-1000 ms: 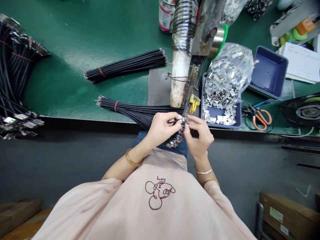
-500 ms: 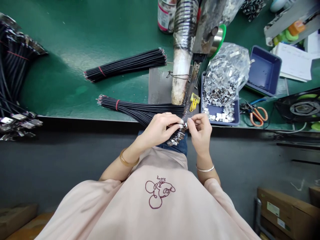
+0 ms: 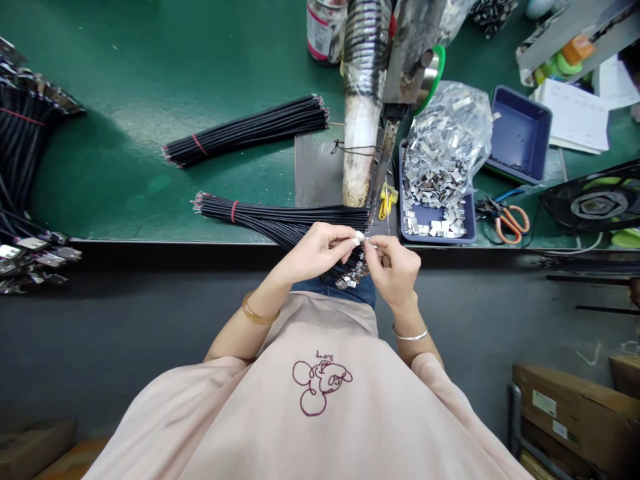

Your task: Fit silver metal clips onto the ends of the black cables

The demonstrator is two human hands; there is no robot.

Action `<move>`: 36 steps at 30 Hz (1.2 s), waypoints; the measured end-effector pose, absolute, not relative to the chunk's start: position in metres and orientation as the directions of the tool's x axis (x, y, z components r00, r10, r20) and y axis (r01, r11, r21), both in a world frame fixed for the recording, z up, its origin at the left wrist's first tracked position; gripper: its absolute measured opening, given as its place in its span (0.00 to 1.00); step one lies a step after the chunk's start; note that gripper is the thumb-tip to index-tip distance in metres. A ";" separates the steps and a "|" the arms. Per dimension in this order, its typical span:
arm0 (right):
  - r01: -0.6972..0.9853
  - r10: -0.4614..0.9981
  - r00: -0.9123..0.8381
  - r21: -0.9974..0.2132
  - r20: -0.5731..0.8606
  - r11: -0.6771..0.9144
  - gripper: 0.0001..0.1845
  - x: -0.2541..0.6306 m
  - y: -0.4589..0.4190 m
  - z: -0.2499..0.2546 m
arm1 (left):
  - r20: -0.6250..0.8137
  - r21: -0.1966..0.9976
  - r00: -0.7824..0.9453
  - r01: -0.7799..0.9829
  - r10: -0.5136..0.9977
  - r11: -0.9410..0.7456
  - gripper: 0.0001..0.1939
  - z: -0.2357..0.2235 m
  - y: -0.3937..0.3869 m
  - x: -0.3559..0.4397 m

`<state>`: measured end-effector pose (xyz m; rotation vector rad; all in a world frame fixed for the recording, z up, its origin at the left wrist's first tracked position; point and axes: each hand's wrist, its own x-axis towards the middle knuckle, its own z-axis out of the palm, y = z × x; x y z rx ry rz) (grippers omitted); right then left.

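Over the table's front edge, my left hand [image 3: 320, 252] pinches near the end of a black cable, its fingertips wrapped in something white. My right hand [image 3: 395, 268] is closed in a pinch right beside those fingertips; the small piece between its finger and thumb is mostly hidden. Below both hands hang cable ends with silvery metal connectors [image 3: 349, 280]. These belong to a fanned-out bundle of black cables [image 3: 280, 215], tied with a red band, that lies on the table and runs under my left hand. A soldering-type metal arm [image 3: 384, 160] points down just above my fingers.
A second cable bundle [image 3: 245, 130] lies farther back. On the right are a blue tray [image 3: 473, 235] with a bag of metal shells [image 3: 445, 143], orange-handled pliers [image 3: 513, 225], an empty-looking blue tray [image 3: 523, 127] and a fan [image 3: 595, 200]. Finished-looking cables [image 3: 23, 127] lie far left.
My right hand has moved slightly left and down, closer to my left fingertips. The small metal connector seen between the hands is now covered by fingers. The whole view has shifted a little.
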<state>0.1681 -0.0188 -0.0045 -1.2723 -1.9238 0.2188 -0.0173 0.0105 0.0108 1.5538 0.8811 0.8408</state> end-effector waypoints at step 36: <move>0.524 0.828 -0.003 -0.704 0.561 0.479 0.06 0.165 -0.009 0.000 | -0.021 1.000 0.070 -0.019 0.997 0.022 0.04 0.007 0.013 0.017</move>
